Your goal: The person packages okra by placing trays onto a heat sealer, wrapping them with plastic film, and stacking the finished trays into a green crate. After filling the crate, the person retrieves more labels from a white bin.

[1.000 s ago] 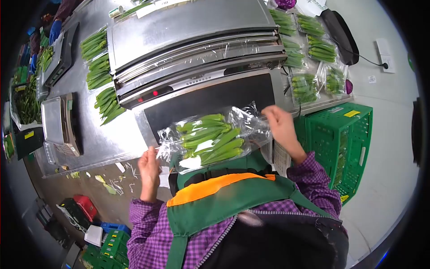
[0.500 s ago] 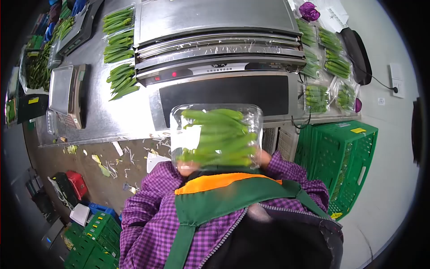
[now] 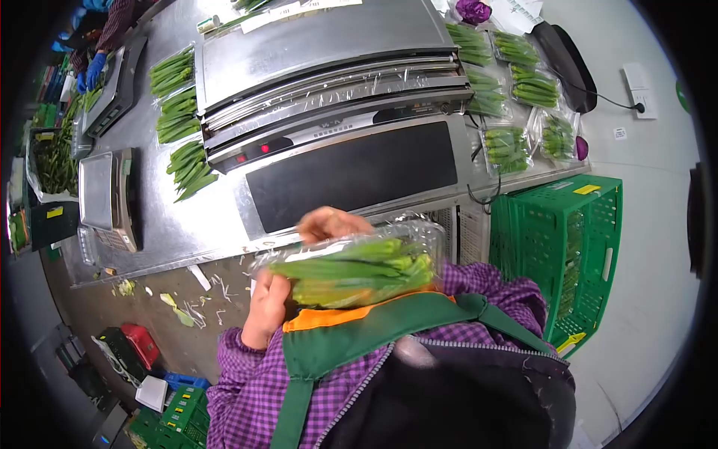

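Note:
A clear plastic tray of long green pods (image 3: 351,273), which look like okra, is tilted in front of my apron. My left hand (image 3: 267,307) grips its left end, thumb and fingers closed around the edge. Behind the far edge of the tray is my right hand (image 3: 333,223), its fingers curled and slightly blurred. Clear film shines near them, but the tray hides what those fingers hold. Beyond my hands lies the black plate (image 3: 355,176) of the metal wrapping machine (image 3: 314,56).
Packs of green pods (image 3: 176,116) line the machine's left side; more packs (image 3: 535,87) lie right. Scales (image 3: 101,191) stand on the left. Green crates (image 3: 557,224) are stacked at right. A co-worker's blue-gloved hand (image 3: 95,69) is at far left. Scraps litter the floor.
The tray has tilted and dropped slightly, its left end swinging toward me. My right hand has moved from its right side to behind the far edge. My left hand has shifted left.

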`<action>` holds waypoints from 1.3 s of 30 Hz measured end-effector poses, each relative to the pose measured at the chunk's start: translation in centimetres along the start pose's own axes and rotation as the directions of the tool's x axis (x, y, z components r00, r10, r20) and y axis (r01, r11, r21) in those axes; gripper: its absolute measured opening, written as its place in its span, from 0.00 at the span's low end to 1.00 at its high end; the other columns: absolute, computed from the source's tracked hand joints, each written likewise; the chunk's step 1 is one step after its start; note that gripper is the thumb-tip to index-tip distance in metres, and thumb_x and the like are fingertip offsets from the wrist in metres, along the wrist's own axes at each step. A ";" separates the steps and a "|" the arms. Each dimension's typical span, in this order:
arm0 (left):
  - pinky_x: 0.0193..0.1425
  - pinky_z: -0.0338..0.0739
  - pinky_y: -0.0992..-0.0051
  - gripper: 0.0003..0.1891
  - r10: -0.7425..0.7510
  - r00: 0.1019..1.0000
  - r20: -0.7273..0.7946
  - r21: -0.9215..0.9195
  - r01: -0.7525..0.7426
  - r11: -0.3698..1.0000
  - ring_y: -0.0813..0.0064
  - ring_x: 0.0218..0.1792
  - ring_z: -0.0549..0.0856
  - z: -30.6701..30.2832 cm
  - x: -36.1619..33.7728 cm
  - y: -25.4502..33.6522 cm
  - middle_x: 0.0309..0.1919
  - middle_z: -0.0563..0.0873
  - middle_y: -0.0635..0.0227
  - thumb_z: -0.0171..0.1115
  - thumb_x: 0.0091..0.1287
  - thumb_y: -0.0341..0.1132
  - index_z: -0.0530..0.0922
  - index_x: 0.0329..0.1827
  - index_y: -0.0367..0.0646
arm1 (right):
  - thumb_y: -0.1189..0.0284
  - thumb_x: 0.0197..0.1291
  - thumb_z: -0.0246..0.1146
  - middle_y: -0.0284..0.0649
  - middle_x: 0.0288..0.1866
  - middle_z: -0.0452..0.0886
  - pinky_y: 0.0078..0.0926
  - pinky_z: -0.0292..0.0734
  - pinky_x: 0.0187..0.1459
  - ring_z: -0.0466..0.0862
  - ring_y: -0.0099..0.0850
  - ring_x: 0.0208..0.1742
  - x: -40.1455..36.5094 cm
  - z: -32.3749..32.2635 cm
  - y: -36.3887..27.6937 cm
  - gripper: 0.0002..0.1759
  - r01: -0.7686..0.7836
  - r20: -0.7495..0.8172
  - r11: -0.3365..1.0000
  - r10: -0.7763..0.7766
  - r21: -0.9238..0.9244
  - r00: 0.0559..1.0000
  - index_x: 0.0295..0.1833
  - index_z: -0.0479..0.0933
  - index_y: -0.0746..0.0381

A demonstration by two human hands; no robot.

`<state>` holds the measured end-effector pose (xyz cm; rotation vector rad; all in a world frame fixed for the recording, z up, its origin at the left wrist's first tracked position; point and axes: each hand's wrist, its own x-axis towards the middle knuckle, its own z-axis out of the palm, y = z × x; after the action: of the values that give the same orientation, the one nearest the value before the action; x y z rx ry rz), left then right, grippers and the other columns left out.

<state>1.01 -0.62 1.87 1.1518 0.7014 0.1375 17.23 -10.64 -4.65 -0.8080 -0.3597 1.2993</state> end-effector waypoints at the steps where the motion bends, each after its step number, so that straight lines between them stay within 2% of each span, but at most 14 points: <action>1: 0.59 0.69 0.71 0.25 -0.085 0.996 0.004 -0.233 0.084 0.969 0.69 0.54 0.76 1.1 0.3 0.5 0.54 0.77 0.61 0.46 0.71 0.48 0.68 0.60 0.34 | 0.46 0.65 0.45 0.40 0.46 0.71 0.24 0.66 0.49 0.71 0.25 0.47 1.1 0.9 -2.4 0.32 -0.120 0.189 0.936 0.059 0.331 0.980 0.47 0.73 0.67; 2: 0.61 0.68 0.71 0.28 -0.171 0.985 0.026 -0.453 0.164 0.876 0.68 0.56 0.75 2.0 0.4 1.0 0.57 0.75 0.61 0.47 0.71 0.51 0.66 0.62 0.35 | 0.40 0.64 0.40 0.50 0.60 0.68 0.32 0.64 0.62 0.70 0.34 0.61 1.7 1.9 -4.3 0.40 -0.288 0.381 0.751 0.053 0.595 0.923 0.54 0.72 0.68; 4: 0.61 0.67 0.69 0.30 -0.195 0.981 -0.002 -0.451 0.173 0.876 0.68 0.58 0.74 2.0 -0.4 0.1 0.58 0.73 0.60 0.47 0.70 0.53 0.63 0.64 0.35 | 0.37 0.61 0.37 0.55 0.67 0.60 0.40 0.54 0.69 0.61 0.41 0.69 0.5 1.1 -7.8 0.44 -0.283 0.513 0.721 -0.117 0.633 0.850 0.60 0.69 0.66; 6: 0.62 0.67 0.68 0.33 -0.225 0.974 -0.032 -0.456 0.187 0.870 0.68 0.59 0.73 1.7 -0.7 -0.3 0.60 0.71 0.60 0.47 0.69 0.55 0.61 0.65 0.36 | 0.37 0.58 0.44 0.49 0.69 0.58 0.39 0.58 0.67 0.62 0.41 0.69 -1.1 -0.3 -9.6 0.45 -0.131 0.363 0.798 -0.116 0.588 0.925 0.66 0.61 0.64; 8: 0.63 0.67 0.68 0.31 -0.219 0.976 0.004 -0.434 0.199 0.879 0.67 0.60 0.72 1.3 -0.6 -0.3 0.60 0.71 0.60 0.44 0.71 0.53 0.60 0.66 0.36 | 0.42 0.63 0.44 0.47 0.68 0.61 0.38 0.61 0.66 0.65 0.38 0.67 -2.7 -1.7 -10.9 0.40 -0.043 0.027 0.961 0.037 0.273 0.999 0.67 0.60 0.64; 9: 0.63 0.67 0.68 0.31 -0.212 0.977 -0.018 -0.447 0.182 0.876 0.67 0.60 0.72 1.6 -0.2 0.0 0.60 0.71 0.60 0.44 0.71 0.53 0.60 0.66 0.36 | 0.42 0.63 0.44 0.47 0.68 0.61 0.38 0.61 0.66 0.65 0.38 0.67 -2.6 -2.0 -10.7 0.40 -0.064 0.049 0.961 0.053 0.267 0.997 0.67 0.60 0.64; 11: 0.65 0.63 0.71 0.28 -0.053 0.993 -0.109 -0.366 0.009 0.931 0.70 0.63 0.68 2.6 1.4 1.1 0.63 0.68 0.60 0.53 0.69 0.39 0.57 0.68 0.35 | 0.49 0.68 0.45 0.43 0.64 0.67 0.36 0.64 0.64 0.70 0.34 0.63 -2.3 -3.3 -9.0 0.32 -0.167 -0.254 0.984 0.144 -0.070 0.956 0.65 0.62 0.64; 14: 0.68 0.58 0.72 0.34 0.207 0.977 -0.058 0.035 -0.205 0.978 0.72 0.65 0.65 4.0 4.0 3.0 0.64 0.66 0.61 0.59 0.64 0.27 0.53 0.70 0.35 | 0.54 0.70 0.45 0.40 0.61 0.71 0.33 0.67 0.61 0.73 0.30 0.59 0.1 -5.1 -4.4 0.27 -0.043 -0.335 0.999 0.049 0.028 0.941 0.64 0.63 0.63; 16: 0.69 0.57 0.72 0.33 0.365 0.931 -0.014 -0.026 -0.365 0.931 0.71 0.66 0.64 5.8 5.5 3.7 0.65 0.66 0.60 0.58 0.65 0.28 0.52 0.70 0.34 | 0.50 0.69 0.42 0.37 0.62 0.71 0.34 0.65 0.62 0.71 0.30 0.62 0.8 -4.5 -3.8 0.28 -0.139 -0.265 0.964 0.198 0.224 0.944 0.64 0.63 0.59; 24: 0.67 0.60 0.71 0.32 0.593 0.805 -0.028 0.208 -0.575 0.791 0.69 0.66 0.65 7.7 7.2 6.5 0.67 0.62 0.55 0.51 0.68 0.26 0.47 0.73 0.37 | 0.52 0.70 0.41 0.36 0.64 0.67 0.33 0.69 0.57 0.69 0.31 0.63 1.1 -4.3 -5.6 0.27 0.043 -0.304 0.993 -0.008 0.106 0.952 0.67 0.58 0.57; 26: 0.64 0.64 0.71 0.32 0.573 0.820 0.005 0.217 -0.560 0.799 0.67 0.63 0.69 6.5 8.0 6.5 0.65 0.66 0.52 0.53 0.68 0.28 0.50 0.72 0.38 | 0.54 0.71 0.42 0.35 0.59 0.71 0.29 0.71 0.51 0.73 0.27 0.56 1.3 -4.1 -6.1 0.25 0.111 -0.361 0.988 -0.065 0.108 0.930 0.65 0.60 0.58; 30: 0.57 0.71 0.77 0.29 0.473 0.877 -0.082 0.019 -0.473 0.881 0.74 0.56 0.74 5.5 9.8 7.4 0.63 0.69 0.58 0.51 0.69 0.30 0.53 0.72 0.42 | 0.57 0.71 0.43 0.33 0.46 0.76 0.20 0.72 0.36 0.76 0.22 0.40 1.0 -5.5 -7.6 0.21 0.187 -0.412 0.972 -0.231 -0.145 0.881 0.59 0.65 0.60; 34: 0.50 0.77 0.70 0.25 0.361 0.920 -0.155 -0.430 -0.391 0.813 0.69 0.53 0.78 4.3 13.0 6.3 0.60 0.71 0.61 0.45 0.73 0.36 0.54 0.72 0.48 | 0.60 0.71 0.46 0.34 0.39 0.77 0.15 0.71 0.28 0.77 0.19 0.33 1.9 -4.5 -10.4 0.19 0.229 -0.403 0.927 -0.339 -0.297 0.850 0.56 0.67 0.63; 39: 0.54 0.76 0.62 0.25 0.362 0.913 -0.186 -0.394 -0.407 0.824 0.65 0.57 0.76 4.8 14.9 7.4 0.61 0.72 0.60 0.45 0.73 0.37 0.53 0.72 0.52 | 0.62 0.70 0.48 0.34 0.38 0.77 0.15 0.73 0.26 0.78 0.20 0.29 3.4 -5.6 -13.5 0.20 0.224 -0.344 0.882 -0.380 -0.414 0.859 0.60 0.66 0.64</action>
<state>17.19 5.39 2.89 0.8501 0.4847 0.6704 31.33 -9.95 0.35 -1.2595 -0.3702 0.7351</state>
